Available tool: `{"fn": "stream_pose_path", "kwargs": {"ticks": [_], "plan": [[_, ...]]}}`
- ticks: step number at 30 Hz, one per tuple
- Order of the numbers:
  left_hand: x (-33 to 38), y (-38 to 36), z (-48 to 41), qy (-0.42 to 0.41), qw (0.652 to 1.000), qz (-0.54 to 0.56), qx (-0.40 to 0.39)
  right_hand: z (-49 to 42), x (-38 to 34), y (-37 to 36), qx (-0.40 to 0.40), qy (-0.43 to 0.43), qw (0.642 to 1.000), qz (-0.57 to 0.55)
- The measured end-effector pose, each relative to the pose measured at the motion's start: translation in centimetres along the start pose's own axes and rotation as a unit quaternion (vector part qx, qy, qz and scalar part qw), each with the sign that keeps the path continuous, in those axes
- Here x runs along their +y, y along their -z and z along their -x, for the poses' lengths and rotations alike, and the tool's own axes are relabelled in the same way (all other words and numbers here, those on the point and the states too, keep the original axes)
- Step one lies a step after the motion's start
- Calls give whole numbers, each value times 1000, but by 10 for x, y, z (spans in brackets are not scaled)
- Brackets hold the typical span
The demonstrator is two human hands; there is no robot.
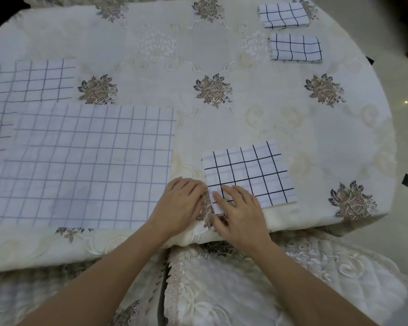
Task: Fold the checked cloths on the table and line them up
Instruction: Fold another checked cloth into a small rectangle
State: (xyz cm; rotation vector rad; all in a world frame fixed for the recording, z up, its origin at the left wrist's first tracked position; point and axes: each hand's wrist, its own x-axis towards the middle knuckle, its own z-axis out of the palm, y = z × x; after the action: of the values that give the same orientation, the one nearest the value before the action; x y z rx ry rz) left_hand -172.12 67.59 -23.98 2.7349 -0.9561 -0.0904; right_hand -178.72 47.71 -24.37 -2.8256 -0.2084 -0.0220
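head view: the far-left unfolded cloth (31,81) runs off the frame's left edge, partly under the large flat cloth (80,165). the near-left corner of the folded cloth (247,175) is hidden by the right hand (239,214), whose flat, relaxed fingers press on it. the left hand (183,202) lies flat beside that cloth's left edge, at the near table edge. bare tablecloth (245,118) spreads beyond. two folded cloths (283,15) (295,47), white with dark grid lines, lie one behind the other far right.
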Motion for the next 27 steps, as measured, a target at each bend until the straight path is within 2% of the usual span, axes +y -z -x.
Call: {"fn": "stream_pose_path", "kwargs": {"ticks": [3, 7, 12, 15, 18, 20, 27], "plan": [[6, 3, -13, 15, 999, -6, 32, 0, 1, 9, -5, -1, 1000, -24], [25, 6, -32, 89, 993, 4, 74, -15, 17, 29, 27, 13, 999, -28], [68, -11, -69, 125, 992, -18, 25, -43, 57, 39, 90, 3, 995, -36], [81, -28, -88, 144, 989, -21, -15, -58, 64, 33, 64, -16, 997, -40], [80, -44, -95, 163, 984, -38, -62, -68, 65, 19, -19, -27, 999, -35], [77, -52, -95, 178, 981, -39, -62, -69, 72, 6, -60, -19, 998, -8], [72, -60, -91, 180, 983, -40, -22, -60, 128, 6, -40, -51, 994, 84]]}}
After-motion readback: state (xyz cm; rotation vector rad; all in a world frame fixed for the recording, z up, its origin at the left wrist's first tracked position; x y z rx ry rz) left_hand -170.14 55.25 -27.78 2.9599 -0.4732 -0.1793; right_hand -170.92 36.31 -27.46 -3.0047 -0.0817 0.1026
